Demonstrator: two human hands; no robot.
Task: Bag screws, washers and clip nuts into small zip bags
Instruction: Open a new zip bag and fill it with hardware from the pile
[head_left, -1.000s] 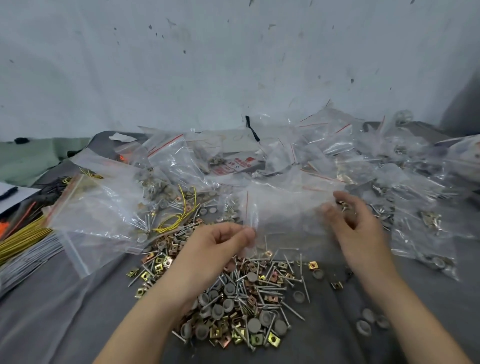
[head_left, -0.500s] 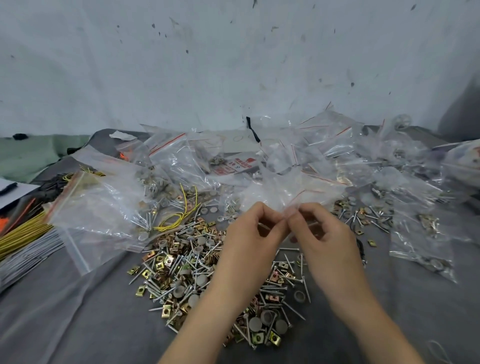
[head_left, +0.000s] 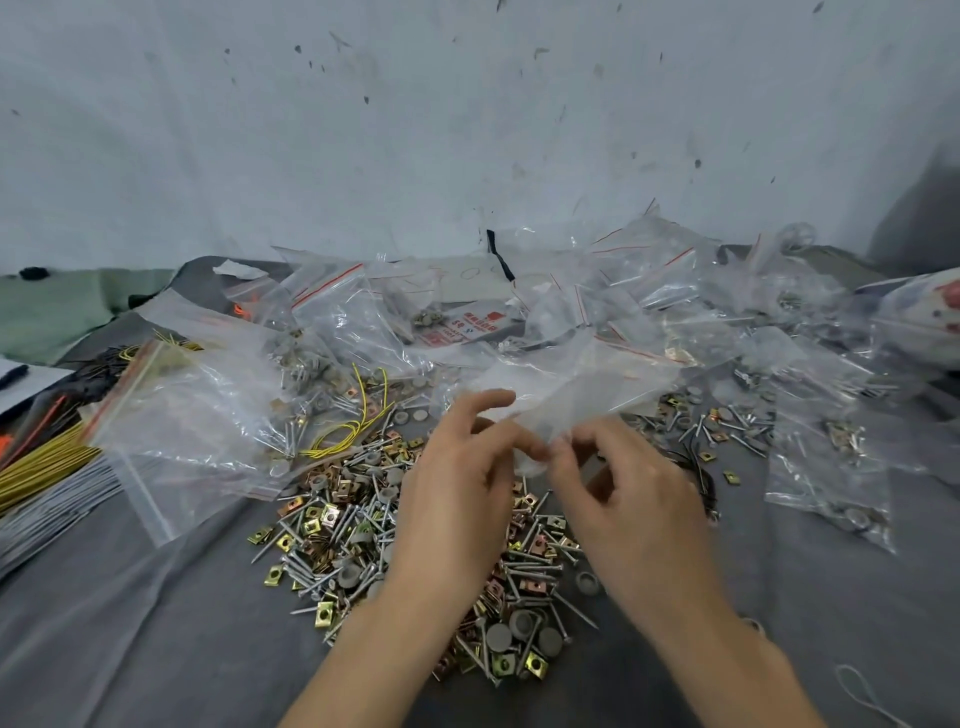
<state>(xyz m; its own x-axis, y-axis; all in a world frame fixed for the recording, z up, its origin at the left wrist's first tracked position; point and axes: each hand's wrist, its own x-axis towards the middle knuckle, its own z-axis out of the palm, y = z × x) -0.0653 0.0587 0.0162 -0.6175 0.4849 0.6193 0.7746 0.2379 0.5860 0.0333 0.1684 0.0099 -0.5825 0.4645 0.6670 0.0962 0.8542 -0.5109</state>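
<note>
A small clear zip bag (head_left: 566, 395) is held up just above the table, and both hands pinch its near edge. My left hand (head_left: 462, 488) grips it with thumb and fingers from the left. My right hand (head_left: 628, 499) pinches the same edge from the right, fingertips almost touching the left ones. Below the hands lies a loose pile of silver screws, grey round washers and yellow clip nuts (head_left: 358, 535) on the grey cloth (head_left: 130, 649). I cannot tell whether the bag holds anything.
Many clear zip bags with red strips (head_left: 665, 301) are heaped at the back and right, some holding hardware. A larger bag (head_left: 192, 421) lies at left beside yellow wire (head_left: 353, 426). Yellow and grey cable ties (head_left: 36, 467) sit at far left. A white wall stands behind.
My hands came together from apart and now both pinch the bag's near edge. The bag has lifted a little and its mouth has bunched between the fingertips.
</note>
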